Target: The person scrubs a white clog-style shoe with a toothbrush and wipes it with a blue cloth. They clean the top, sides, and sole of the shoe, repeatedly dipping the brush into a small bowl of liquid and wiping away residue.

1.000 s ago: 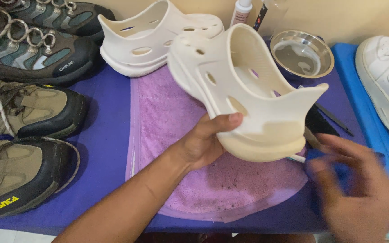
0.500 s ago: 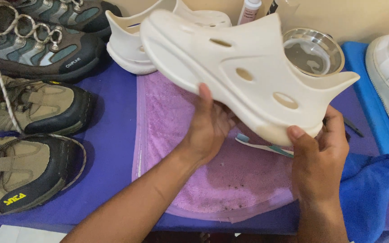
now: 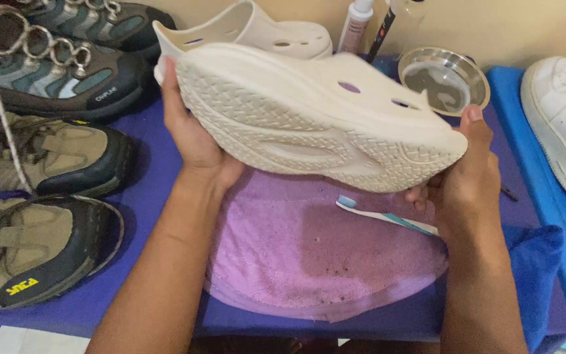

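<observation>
**Two hands on one cream clog, sole turned up**

Two hands held the cream foam clog point(image 3: 316, 118) across the upper middle of the frame in the head view, its patterned sole facing me and its side holes showing along the top edge. My left hand point(image 3: 194, 134) clasped the end at centre left, fingers wrapped behind and the palm pressed to the rim of the sole. My right hand point(image 3: 463, 180) clamped the other end at centre right, thumb lying up along the edge; the same hand also pinched a toothbrush point(image 3: 388, 215) with a teal and white handle, its head poking out leftward just under the clog.

Below the clog, in the lower middle, lay a purple towel point(image 3: 309, 262) with a darker damp patch and some dark specks, spread on a blue cloth point(image 3: 145, 190). The matching second clog point(image 3: 257, 29) sat at the top centre, behind the one I held. A small steel bowl point(image 3: 443, 78) stood at upper right, with a white tube point(image 3: 356, 26) just left of it. Hiking shoes point(image 3: 40, 151) lined the left edge, and a white sneaker point(image 3: 561, 118) rested on the far right.
</observation>
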